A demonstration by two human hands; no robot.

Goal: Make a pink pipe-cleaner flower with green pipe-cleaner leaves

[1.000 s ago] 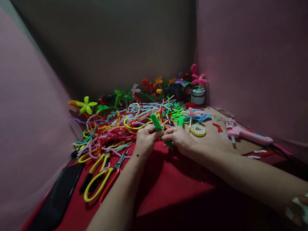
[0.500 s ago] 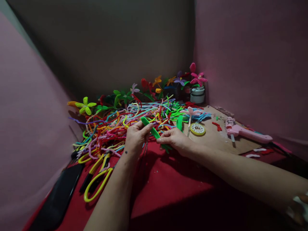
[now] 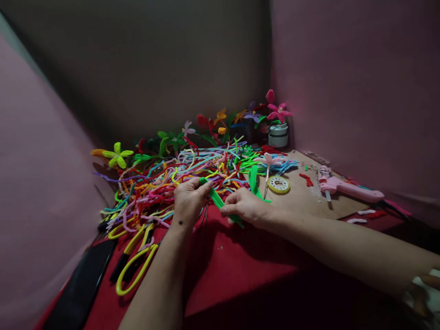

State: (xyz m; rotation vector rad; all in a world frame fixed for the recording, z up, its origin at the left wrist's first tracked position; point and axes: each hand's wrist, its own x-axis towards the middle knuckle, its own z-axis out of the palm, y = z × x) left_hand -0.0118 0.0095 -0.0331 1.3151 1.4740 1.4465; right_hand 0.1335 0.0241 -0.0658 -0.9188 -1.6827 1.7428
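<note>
Both hands hold a folded bright green pipe-cleaner strip [image 3: 216,200], slanting down to the right between them. My left hand [image 3: 188,200] is closed on its upper end, with the thumb lying along it. Lower down, my right hand [image 3: 244,207] pinches the same strip between thumb and fingers, and its loose ends poke out below. Another green pipe-cleaner loop [image 3: 253,179] stands up just behind my right hand; whether those fingers also hold it I cannot tell. Thin dark wires [image 3: 203,219] hang beneath my left hand.
Behind my hands lies a heap of coloured pipe cleaners [image 3: 151,190], with pipe-cleaner flowers [image 3: 117,156] beyond. Yellow-handled tools [image 3: 137,270] and a black flat object [image 3: 82,284] are at left. A pink glue gun [image 3: 350,189] and a round yellow-rimmed disc [image 3: 278,184] rest on a board [image 3: 299,201].
The view has shifted slightly, moving the scene a little left. My left hand now covers more of the green strip's upper end, and the strip's lower end reaches further below my right hand.
</note>
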